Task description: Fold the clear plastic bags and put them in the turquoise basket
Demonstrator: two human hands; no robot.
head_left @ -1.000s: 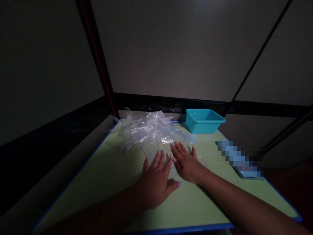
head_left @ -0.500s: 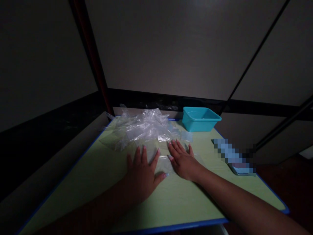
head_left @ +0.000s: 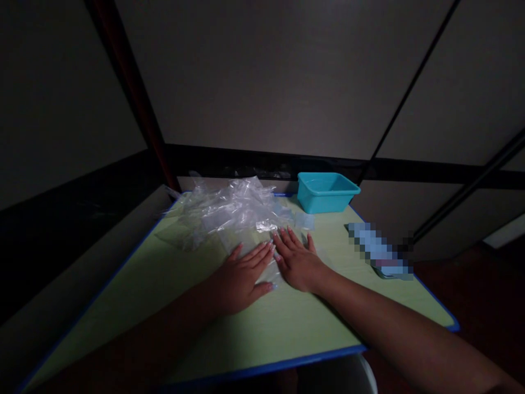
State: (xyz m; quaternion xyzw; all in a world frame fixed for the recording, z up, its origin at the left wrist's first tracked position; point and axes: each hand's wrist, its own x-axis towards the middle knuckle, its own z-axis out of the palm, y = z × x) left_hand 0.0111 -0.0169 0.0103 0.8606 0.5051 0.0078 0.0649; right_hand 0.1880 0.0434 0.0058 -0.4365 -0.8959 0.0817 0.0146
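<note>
Both hands lie palm down on a clear plastic bag (head_left: 275,272) spread on the table, most of it hidden beneath them. My left hand (head_left: 246,276) is flat, fingers stretched toward the right and thumb apart, its fingertips close to the other hand. My right hand (head_left: 298,262) rests flat with fingers spread and pointing away from me. Just beyond the fingertips is a heap of crumpled clear plastic bags (head_left: 235,205), with a shiny patch at its near edge.
A turquoise plastic basin (head_left: 328,194) stands at the table's back right. A pixelated flat bluish item (head_left: 379,251) lies along the right edge. The light green table (head_left: 262,339) has a blue rim and stands against wall panels (head_left: 262,82). Part of a white seat (head_left: 340,375) shows below the front edge.
My left hand has turned and slid to the right onto the plastic bag, its fingers now beside my right hand. The right hand stays flat. The camera view has shifted slightly.
</note>
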